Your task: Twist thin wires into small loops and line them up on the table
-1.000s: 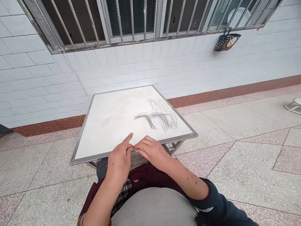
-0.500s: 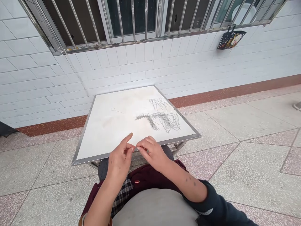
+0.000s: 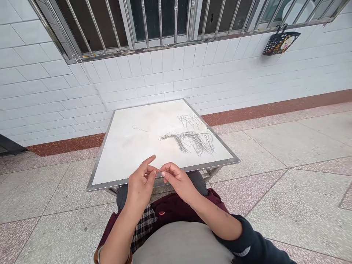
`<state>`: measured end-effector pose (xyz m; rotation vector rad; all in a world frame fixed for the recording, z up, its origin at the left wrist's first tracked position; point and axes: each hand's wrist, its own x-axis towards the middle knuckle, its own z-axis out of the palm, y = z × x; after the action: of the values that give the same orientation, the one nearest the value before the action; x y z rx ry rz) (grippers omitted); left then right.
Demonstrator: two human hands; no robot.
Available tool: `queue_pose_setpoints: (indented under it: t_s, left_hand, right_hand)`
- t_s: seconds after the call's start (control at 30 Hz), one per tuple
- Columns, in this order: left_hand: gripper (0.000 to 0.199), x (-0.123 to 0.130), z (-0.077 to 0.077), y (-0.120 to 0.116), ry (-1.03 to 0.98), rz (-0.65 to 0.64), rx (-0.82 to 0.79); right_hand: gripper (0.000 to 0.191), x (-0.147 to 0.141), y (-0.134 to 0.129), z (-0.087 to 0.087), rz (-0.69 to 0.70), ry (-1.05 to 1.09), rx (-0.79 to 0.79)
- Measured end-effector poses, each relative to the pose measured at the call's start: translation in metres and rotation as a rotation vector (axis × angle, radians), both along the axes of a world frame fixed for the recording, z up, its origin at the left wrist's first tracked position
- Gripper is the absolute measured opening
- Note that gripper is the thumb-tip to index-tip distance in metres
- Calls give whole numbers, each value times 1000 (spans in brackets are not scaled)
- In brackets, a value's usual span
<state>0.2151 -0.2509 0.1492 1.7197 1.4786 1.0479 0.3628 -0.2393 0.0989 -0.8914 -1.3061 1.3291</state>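
My left hand (image 3: 140, 183) and my right hand (image 3: 178, 180) meet over the near edge of a white table (image 3: 118, 154). Each one pinches with thumb and fingertip, and the fingertips almost touch. Whatever lies between them is too small to make out. The left index finger points up and away. On the table's right half lies a bundle of thin, dark, bent wire-like strands (image 3: 199, 141). Behind it are several strands with looped ends (image 3: 189, 120). Left of these sits a single strand with a small ring (image 3: 135, 127).
A white tiled wall (image 3: 132, 84) with a barred window (image 3: 162, 25) stands behind the table. A patterned bag (image 3: 280, 43) hangs from the bars at right. Stone floor (image 3: 264, 139) surrounds the table, whose metal rim (image 3: 165, 174) runs close to my lap.
The view has shifted slightly, so the scene sits a little further right. My right hand has turned a little; both hands keep their pinch close together.
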Motion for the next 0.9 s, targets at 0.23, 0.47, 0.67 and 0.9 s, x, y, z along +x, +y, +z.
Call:
queue_pose_setpoints:
  t_s: [0.23,0.47,0.67,0.9]
  left_hand:
    - [43,3,2,-1,153,-20,10]
    - [45,4,7,-5,151,-2,-9]
    - [44,1,7,-4,96,18,25]
    - [44,5,4,-3,106,82,23]
  right_hand:
    - [21,-6,-2,-4,16,337,-249]
    - [24,-9,-2,2,39,500,-376]
    - [24,-5,-5,-1,72,389,-331]
    - [24,-13,-8,-5,-1,537,-330]
